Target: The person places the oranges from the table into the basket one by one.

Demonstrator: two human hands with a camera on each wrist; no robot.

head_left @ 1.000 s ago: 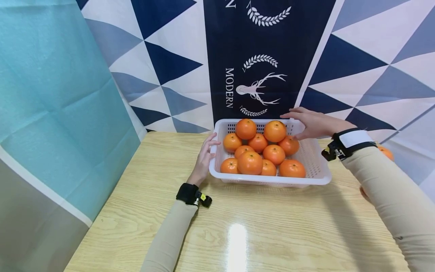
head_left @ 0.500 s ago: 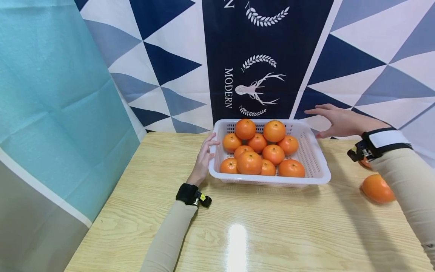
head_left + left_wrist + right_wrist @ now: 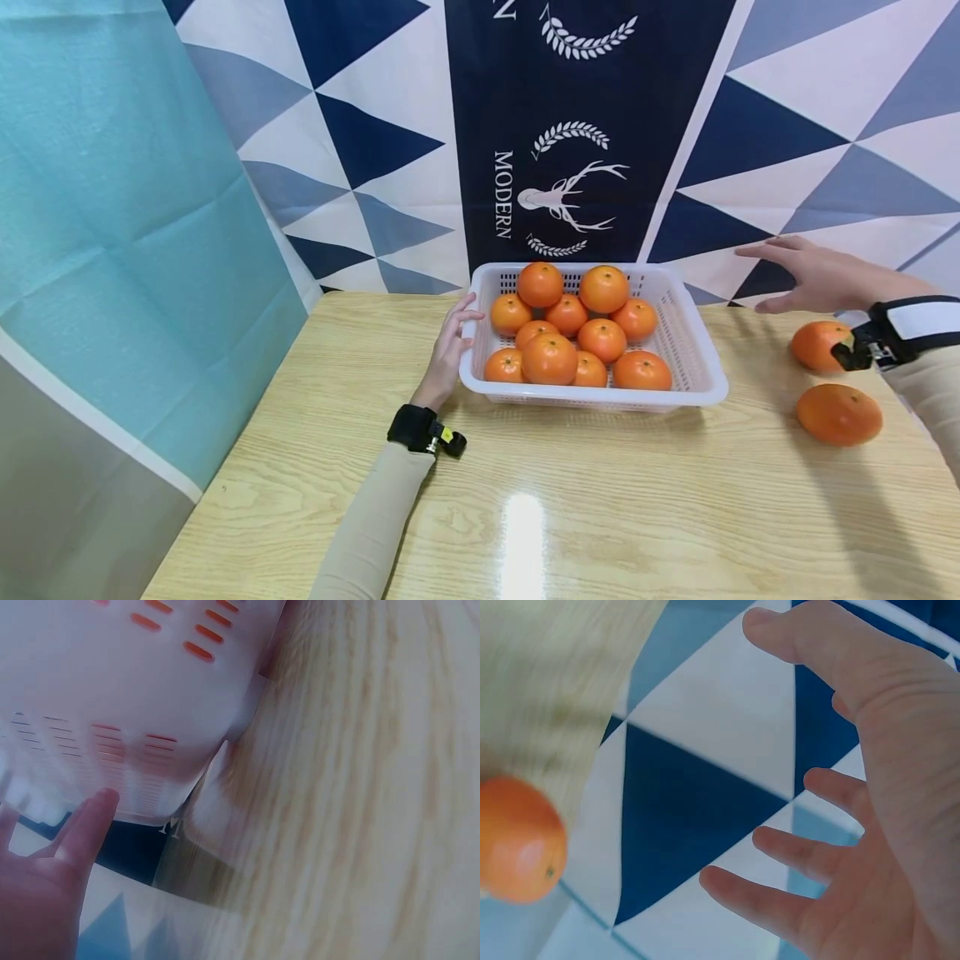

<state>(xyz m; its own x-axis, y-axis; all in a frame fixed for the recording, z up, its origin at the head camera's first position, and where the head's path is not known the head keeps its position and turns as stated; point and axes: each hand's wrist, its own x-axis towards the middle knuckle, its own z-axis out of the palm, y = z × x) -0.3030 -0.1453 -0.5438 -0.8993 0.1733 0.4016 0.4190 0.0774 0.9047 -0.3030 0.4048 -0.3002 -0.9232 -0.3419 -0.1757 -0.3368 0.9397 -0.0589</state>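
A white plastic basket (image 3: 592, 397) on the wooden table holds several oranges, one larger orange (image 3: 550, 359) lying on top near the front. My left hand (image 3: 447, 350) rests at its left end, fingers on the rim; in the left wrist view the left hand (image 3: 49, 881) has a straight digit by the slotted wall. My right hand (image 3: 821, 275) is in the air right of the basket, holding nothing. Its fingers are spread in the right wrist view, with an orange (image 3: 517, 840) off to the left. Below it on the table lie a back orange (image 3: 817, 346) and a front orange (image 3: 838, 414).
The wooden table (image 3: 600, 500) ends at the back against a patterned cloth (image 3: 405, 150) of triangles and a dark printed strip. A turquoise cloth (image 3: 127, 208) hangs along the left side. The wrist strap (image 3: 918, 325) partly covers the back orange.
My right hand has moved right, from over the basket's right part to beyond its right end. Two oranges on the table have come into view. My left hand and the basket stay put.
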